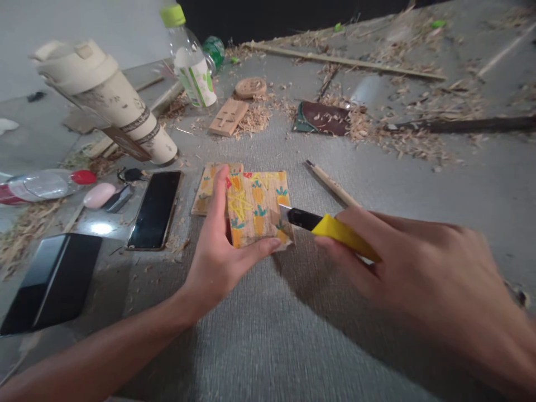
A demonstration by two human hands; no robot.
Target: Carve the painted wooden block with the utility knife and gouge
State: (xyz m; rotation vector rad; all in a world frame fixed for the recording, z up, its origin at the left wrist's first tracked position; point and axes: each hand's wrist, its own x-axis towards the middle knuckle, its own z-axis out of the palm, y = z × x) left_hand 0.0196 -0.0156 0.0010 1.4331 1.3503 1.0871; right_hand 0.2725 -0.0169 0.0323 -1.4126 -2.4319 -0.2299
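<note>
My left hand (226, 234) grips a square wooden board (268, 195) by its left side and near edge, thumb along the front. Orange pineapples with green tops, yellow scribbles and red marks are painted on the board. In my right hand (402, 262) is a yellow and black utility knife (330, 226), its blade tip over the right part of the board; I cannot tell whether it touches. A second painted wooden board (201, 195) lies partly hidden behind the first. Just beyond my right hand, a slim tool with a wooden handle (333, 184) rests on the table.
To the left are a phone (154, 209), a black folded item (52, 279), a pink oval object (99, 195) and a cream tumbler (113, 100). Behind stand a green-capped bottle (195, 75), carved wood pieces (228, 117) and a dark pouch (324, 117). Wood shavings (414, 139) litter the far table.
</note>
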